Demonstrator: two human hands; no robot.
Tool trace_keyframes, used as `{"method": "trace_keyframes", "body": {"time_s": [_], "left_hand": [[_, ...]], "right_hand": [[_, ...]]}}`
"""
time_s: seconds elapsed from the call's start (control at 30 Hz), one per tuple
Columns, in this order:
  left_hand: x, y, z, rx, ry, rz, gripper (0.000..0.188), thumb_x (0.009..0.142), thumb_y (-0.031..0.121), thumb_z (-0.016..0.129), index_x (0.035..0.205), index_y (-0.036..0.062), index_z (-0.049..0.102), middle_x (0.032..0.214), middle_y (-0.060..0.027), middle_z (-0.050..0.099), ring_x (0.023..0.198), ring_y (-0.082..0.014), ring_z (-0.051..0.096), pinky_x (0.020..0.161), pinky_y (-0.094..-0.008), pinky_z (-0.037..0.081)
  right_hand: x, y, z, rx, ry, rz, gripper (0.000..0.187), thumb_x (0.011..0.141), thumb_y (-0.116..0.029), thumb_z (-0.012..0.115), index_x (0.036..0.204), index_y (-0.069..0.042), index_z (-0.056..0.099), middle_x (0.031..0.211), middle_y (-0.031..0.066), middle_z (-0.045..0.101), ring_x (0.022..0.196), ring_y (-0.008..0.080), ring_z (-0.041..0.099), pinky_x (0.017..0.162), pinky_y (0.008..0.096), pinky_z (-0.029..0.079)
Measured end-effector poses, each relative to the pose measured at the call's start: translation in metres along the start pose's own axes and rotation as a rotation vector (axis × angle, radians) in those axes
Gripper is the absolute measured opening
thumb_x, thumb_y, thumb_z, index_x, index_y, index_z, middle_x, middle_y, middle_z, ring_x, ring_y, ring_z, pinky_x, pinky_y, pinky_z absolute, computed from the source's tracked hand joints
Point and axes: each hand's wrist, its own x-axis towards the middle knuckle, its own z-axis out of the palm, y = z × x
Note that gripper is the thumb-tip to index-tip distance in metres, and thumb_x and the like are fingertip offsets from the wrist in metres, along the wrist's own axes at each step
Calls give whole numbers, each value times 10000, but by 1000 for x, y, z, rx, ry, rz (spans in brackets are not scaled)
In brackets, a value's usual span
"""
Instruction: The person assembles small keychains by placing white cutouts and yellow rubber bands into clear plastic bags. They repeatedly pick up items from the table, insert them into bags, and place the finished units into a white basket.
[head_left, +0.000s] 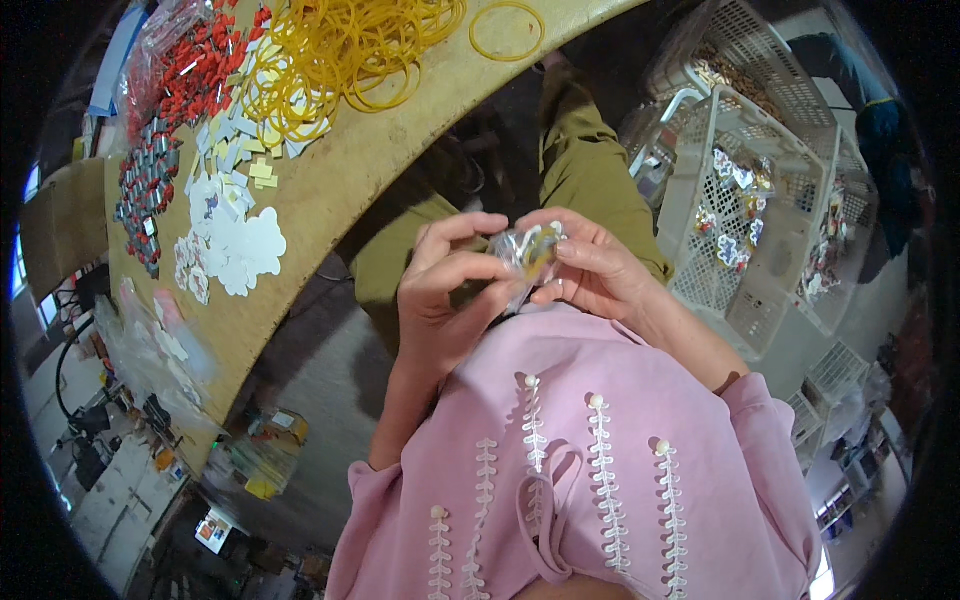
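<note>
1. Packet (527,252), small, clear and crinkled, sits between the two hands, in front of the pink top; something yellow and something white show through its film, the rest too blurred to tell.
2. The left hand (440,283) grips the packet's near left edge with bent thumb and fingers.
3. The right hand (606,268) pinches the packet from the other side, thumb on top, fingers curled around and under it.
4. Below both hands is the pink top (640,500), with white leafy trim; beyond them stretch the olive trousers (590,150).
5. To the left of the left hand, and well apart from it, curves the edge of a tan table (350,170).
6. On that table, nearest the left hand, lie white cloud-shaped cards (250,250); farther out from it are small grey and yellow cards (262,170).
7. Beyond these, farther from the left hand, are a heap of yellow bands (340,50), a heap of red pieces (210,70) and grey cylinders (150,180) with red parts.
8. One loose yellow band (506,59) lies straight ahead of both hands, near the table's edge.
9. To the right of the right hand stands a white crate (697,262) holding small filled packets (735,190).
</note>
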Motion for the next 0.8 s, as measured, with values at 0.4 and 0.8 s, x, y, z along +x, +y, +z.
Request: {"method": "trace_keyframes", "body": {"time_s": [0.4, 0.8], "left_hand": [[0, 3, -7, -73, 0, -2, 184, 774, -79, 728, 916, 37, 716, 1137, -122, 603, 1031, -166, 550, 892, -283, 422], [-4, -2, 0, -587, 241, -236, 93, 983, 24, 536, 950, -47, 586, 1108, -164, 582, 838, -172, 648, 806, -279, 516]], "right_hand": [[4, 0, -1, 86, -3, -4, 386, 947, -115, 640, 1305, -26, 528, 1195, 182, 639, 1027, 290, 690, 783, 403, 652], [1, -2, 6, 85, 93, -37, 325, 956, -129, 639, 1243, -6, 550, 1083, 151, 660, 965, 317, 715, 730, 359, 662]]}}
